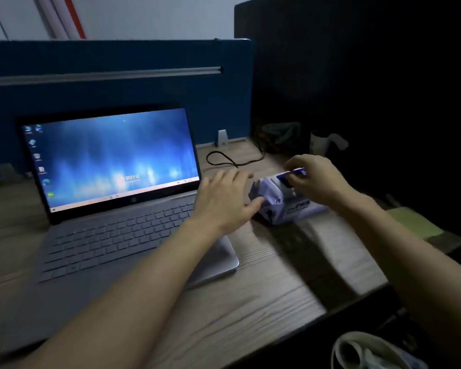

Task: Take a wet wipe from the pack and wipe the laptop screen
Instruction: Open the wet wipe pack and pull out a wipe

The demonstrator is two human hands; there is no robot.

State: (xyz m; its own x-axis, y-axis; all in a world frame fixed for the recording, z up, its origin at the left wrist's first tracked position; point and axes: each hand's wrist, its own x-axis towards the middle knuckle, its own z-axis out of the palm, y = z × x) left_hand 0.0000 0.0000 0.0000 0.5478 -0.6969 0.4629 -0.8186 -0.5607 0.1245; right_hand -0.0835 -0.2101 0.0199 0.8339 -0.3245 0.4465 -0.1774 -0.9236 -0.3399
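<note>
Laptop screen (109, 158): lit, upright, left on the bench (250, 302).
Left hand (224, 201): fingers relaxed, steadies the wet-wipe pack (282, 206); press firmly.
Right hand (314, 177): apparently pinches the pack's blue flap (296, 173); peel slowly, fully back.

A dim room: wood-grain desk (264, 283) backed by a blue partition (117, 97) beneath a pale wall (144, 14).
</note>
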